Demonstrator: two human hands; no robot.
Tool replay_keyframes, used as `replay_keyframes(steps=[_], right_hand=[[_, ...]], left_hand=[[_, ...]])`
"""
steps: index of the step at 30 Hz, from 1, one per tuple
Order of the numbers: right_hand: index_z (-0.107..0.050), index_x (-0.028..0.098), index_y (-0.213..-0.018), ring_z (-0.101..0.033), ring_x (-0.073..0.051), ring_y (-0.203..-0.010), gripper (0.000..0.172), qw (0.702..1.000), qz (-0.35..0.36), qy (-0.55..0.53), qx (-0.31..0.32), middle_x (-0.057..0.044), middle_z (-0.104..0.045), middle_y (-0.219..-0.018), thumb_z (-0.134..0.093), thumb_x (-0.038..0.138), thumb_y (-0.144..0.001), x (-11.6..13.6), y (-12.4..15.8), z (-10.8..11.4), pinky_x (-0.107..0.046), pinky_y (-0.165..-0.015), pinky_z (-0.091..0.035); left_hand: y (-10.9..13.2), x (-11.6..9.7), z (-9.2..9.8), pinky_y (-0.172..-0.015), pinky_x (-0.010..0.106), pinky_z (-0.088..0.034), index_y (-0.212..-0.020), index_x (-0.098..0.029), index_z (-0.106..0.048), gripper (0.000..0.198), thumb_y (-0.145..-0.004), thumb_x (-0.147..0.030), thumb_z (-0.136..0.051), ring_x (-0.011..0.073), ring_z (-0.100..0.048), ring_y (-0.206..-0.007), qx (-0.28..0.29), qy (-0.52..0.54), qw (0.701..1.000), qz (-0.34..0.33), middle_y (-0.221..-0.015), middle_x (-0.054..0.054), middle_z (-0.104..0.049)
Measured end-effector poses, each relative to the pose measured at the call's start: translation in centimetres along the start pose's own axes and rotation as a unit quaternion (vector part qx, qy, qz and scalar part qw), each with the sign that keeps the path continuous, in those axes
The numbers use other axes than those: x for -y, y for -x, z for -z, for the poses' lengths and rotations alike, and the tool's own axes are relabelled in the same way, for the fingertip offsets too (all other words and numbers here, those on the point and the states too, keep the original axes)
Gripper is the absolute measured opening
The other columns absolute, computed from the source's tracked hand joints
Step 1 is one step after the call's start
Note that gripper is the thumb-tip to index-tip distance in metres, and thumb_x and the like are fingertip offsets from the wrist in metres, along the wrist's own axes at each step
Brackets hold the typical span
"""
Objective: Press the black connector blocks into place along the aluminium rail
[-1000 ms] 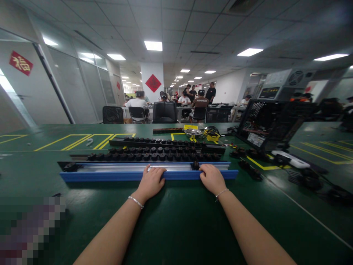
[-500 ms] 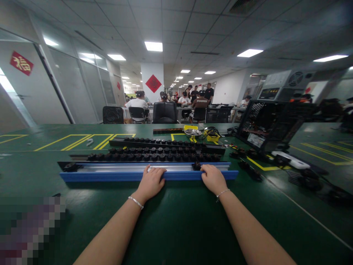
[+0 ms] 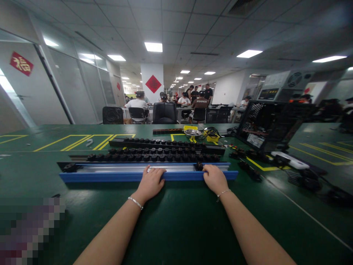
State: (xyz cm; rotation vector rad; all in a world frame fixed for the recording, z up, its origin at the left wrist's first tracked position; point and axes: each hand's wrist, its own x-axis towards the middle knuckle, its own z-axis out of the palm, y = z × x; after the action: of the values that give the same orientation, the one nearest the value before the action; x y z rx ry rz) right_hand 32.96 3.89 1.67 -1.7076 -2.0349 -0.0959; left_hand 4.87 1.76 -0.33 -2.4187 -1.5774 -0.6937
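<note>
Three long rails lie side by side across the middle of the green bench (image 3: 179, 224). The nearest is a blue-edged rail (image 3: 110, 176) with a silver channel. It carries two black sliders, one at its left end (image 3: 70, 167) and one near its right end (image 3: 199, 166). The two rails behind, the middle rail (image 3: 154, 157) and the far rail (image 3: 165, 142), are each packed with a row of black sliders.

The left hand (image 3: 150, 183) lies flat, fingers loosely apart, on the blue edge at mid-length. The right hand (image 3: 215, 179) rests on the same edge with its fingertips touching the right slider; I cannot tell whether they pinch it.

The bench is bare from the rail to its near edge, apart from the forearms. At the far edge stands one steel bowl (image 3: 192, 132), contents not clear. The right side is crowded by an open computer case (image 3: 268, 123).
</note>
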Motion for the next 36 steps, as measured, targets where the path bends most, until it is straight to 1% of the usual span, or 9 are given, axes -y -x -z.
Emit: replay_keyframes(steps=[9,16,23,36], right_hand=[[-0.057,0.019,-0.073,-0.049,-0.015,-0.082,0.018,1.000,-0.011,0.018,0.003,-0.003,-0.061,-0.083,-0.041,0.011,-0.073,-0.03,-0.06,0.13,-0.026,-0.073,-0.031],[-0.057,0.019,-0.072,-0.049,-0.015,-0.079,0.017,0.999,-0.012,0.035,-0.006,-0.003,-0.061,-0.082,-0.041,0.012,-0.073,-0.30,-0.11,0.02,-0.027,-0.071,-0.029],[-0.057,0.019,-0.072,-0.049,-0.015,-0.077,0.018,0.999,-0.027,0.037,0.003,-0.003,-0.061,-0.081,-0.041,0.012,-0.074,-0.24,-0.16,0.13,-0.026,-0.069,-0.029],[-0.058,0.020,-0.071,-0.050,-0.015,-0.078,0.020,0.998,-0.042,0.047,0.000,-0.004,-0.062,-0.082,-0.040,0.011,-0.074,-0.39,-0.16,0.35,-0.027,-0.069,-0.029]], left_hand=[[-0.04,0.01,0.08,-0.107,0.049,-0.017,-0.110,-0.027,-0.052,0.032,-0.079,-0.026,-0.049,0.0205,-0.054,-0.103,0.003,0.004,1.000,0.000,-0.107,0.002,-0.064],[0.02,0.00,0.04,-0.106,0.049,-0.017,-0.111,-0.027,-0.052,0.033,-0.078,-0.025,-0.050,0.0206,-0.054,-0.103,0.003,-0.005,1.000,-0.002,-0.107,0.002,-0.064],[0.01,-0.02,0.07,-0.107,0.049,-0.017,-0.111,-0.026,-0.052,0.032,-0.079,-0.025,-0.049,0.0207,-0.054,-0.103,0.003,-0.001,1.000,-0.001,-0.108,0.002,-0.064],[-0.02,-0.04,0.09,-0.107,0.049,-0.016,-0.111,-0.027,-0.052,0.032,-0.079,-0.026,-0.049,0.0208,-0.054,-0.104,0.004,0.004,1.000,0.001,-0.109,0.003,-0.064]])
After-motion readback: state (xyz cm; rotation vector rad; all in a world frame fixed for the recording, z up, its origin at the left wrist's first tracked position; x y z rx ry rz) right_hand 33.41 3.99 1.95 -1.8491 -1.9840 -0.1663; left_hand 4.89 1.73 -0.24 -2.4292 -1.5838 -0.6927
